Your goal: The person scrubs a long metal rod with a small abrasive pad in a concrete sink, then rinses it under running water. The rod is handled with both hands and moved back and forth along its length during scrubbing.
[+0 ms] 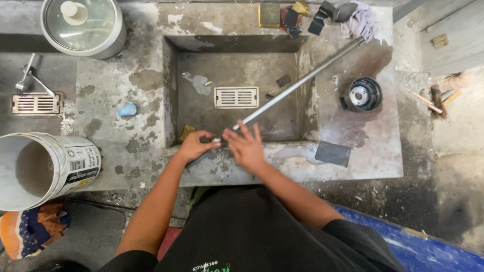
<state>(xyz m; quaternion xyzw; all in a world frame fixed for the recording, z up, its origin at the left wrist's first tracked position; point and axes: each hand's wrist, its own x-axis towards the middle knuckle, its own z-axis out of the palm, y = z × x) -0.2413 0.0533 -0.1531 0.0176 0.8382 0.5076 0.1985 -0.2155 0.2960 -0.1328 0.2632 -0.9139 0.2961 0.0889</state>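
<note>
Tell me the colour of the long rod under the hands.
Silvery grey metal rod, seen best in the head view.

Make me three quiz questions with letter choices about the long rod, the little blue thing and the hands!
1. Where does the metal rod lie?
A across the basin
B inside the bucket
C on the floor

2. What colour is the small lump left of the basin?
A red
B blue
C green

3. How many hands touch the rod's near end?
A none
B one
C two

Answers:
1 A, it slants over the basin.
2 B, it looks light blue.
3 C, the left hand and right hand both meet there.
</note>
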